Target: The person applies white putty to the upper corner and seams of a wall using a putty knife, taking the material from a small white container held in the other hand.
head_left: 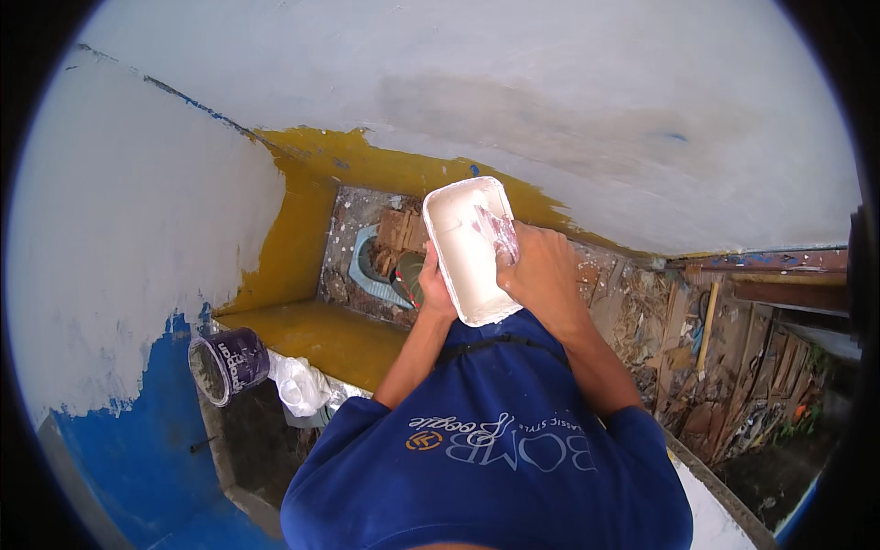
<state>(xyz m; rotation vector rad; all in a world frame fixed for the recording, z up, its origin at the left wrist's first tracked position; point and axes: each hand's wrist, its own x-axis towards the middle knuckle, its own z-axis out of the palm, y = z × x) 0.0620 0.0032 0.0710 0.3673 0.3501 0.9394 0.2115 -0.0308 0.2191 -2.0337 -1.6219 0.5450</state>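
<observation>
Supporting the white rectangular tray [486, 310] is the left hand [438, 289], its grip closed on the left side wall. The tray is at the centre of the view, in front of the torso, above the floor; a white coating covers its interior. The right hand [541, 266] has its grip closed around a white-smeared, pinkish-purple item [492, 229], whose exact kind cannot be determined, at the tray's right side. Both forearms extend forward from the blue shirt [486, 440] and converge on the tray; the right wrist is bent inward. The right hand obstructs part of the right rim. Beyond the tray, a light-blue squat toilet [360, 261] is set in the floor, with wood pieces [396, 229] over it. At lower left, a dark purple bucket [240, 359] is located beside a white plastic bag [301, 385]. Loose boards [674, 330] occupy the right side.
</observation>
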